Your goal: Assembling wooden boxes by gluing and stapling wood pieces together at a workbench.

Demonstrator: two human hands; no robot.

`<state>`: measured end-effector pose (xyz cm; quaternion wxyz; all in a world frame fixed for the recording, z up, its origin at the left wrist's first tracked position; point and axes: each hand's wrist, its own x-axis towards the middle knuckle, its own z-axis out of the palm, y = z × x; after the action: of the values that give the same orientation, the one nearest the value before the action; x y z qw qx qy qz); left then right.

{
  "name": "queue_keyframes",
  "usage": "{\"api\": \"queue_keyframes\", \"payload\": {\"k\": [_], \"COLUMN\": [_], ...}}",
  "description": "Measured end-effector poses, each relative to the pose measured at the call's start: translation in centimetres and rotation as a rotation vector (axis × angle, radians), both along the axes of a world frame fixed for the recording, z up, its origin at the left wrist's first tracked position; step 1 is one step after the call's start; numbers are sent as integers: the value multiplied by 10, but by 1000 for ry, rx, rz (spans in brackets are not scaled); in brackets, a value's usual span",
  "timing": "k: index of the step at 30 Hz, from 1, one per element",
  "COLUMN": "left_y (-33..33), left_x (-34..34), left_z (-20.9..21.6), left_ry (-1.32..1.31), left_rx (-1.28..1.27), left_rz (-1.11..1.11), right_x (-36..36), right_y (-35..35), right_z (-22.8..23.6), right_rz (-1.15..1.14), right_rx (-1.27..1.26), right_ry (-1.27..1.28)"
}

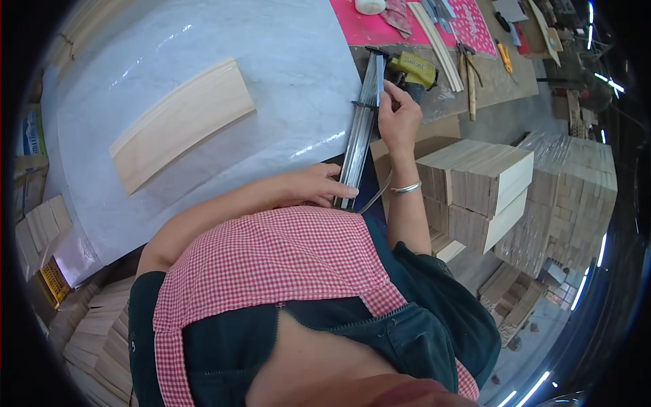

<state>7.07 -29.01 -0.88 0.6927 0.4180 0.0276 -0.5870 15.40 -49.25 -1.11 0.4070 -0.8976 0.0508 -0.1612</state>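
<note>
A nail gun (pixel 415 68) with a yellow-green body lies at the right edge of the white table, its long silver magazine (pixel 358 139) pointing toward my body. My left hand (pixel 315 186) grips the near end of that magazine, with fingers reaching over it beside my apron. Higher up, my right hand (pixel 399 121) pinches a thin, bluish-silver strip of fasteners (pixel 380 71) along the magazine's far part. Whether the strip is made of nails or staples is too small to tell. A curved, pale wooden board (pixel 183 125) rests on the table to the left.
The white tabletop (pixel 291 81) spreads to my left. Stacked wooden pieces (pixel 475 180) stand to the right, by a plastic-wrapped stack (pixel 566 197). Pincers (pixel 468 61), an orange-handled tool (pixel 504 57) and pale strips (pixel 437 47) lie on the far bench. A hose (pixel 375 198) runs beside the magazine.
</note>
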Motion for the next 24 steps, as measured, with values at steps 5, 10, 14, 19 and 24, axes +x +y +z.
{"api": "queue_keyframes", "payload": {"k": [5, 10, 14, 19, 24], "left_y": [5, 5, 4, 4, 9], "left_x": [-5, -5, -4, 5, 2], "left_z": [-8, -8, -11, -8, -19], "left_ry": [3, -21, -37, -68, -121], "left_rx": [-54, -48, -22, 5, -49], "left_rz": [0, 6, 13, -77, -51], "right_x": [3, 4, 6, 7, 12], "right_y": [4, 12, 11, 15, 17], "right_z": [-4, -5, -9, -1, -16], "right_rz": [14, -16, 4, -10, 104], "right_rx": [-76, -30, -93, -156, -359], "right_ry": [8, -38, -6, 7, -29]}}
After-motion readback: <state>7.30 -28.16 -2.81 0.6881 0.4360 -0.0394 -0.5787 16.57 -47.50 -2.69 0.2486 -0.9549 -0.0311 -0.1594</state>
